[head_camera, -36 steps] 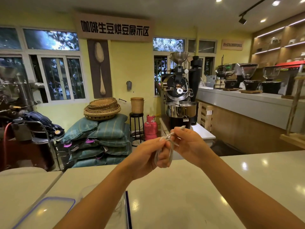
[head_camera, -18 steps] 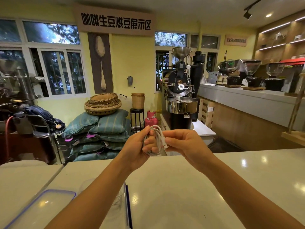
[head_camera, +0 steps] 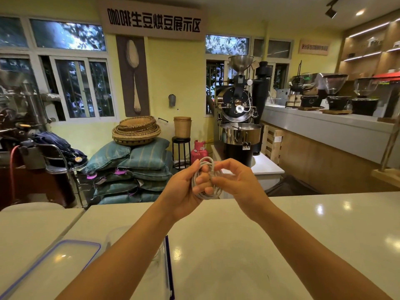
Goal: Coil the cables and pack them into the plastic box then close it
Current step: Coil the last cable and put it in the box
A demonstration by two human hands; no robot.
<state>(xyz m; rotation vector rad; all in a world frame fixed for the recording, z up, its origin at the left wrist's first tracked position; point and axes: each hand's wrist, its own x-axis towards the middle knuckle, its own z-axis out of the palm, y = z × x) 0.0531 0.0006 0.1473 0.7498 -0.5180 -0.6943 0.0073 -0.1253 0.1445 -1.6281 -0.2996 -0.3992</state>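
Hands raised above the far edge of the pale counter (head_camera: 249,245), bare surface below. Left hand (head_camera: 184,191) closed around white cable (head_camera: 204,180), wound in loops; right hand (head_camera: 236,182) pinching it. Clear plastic box (head_camera: 158,267) and lid (head_camera: 54,263) near left.

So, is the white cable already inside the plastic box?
No, the white cable is held coiled in the left hand, above the counter.
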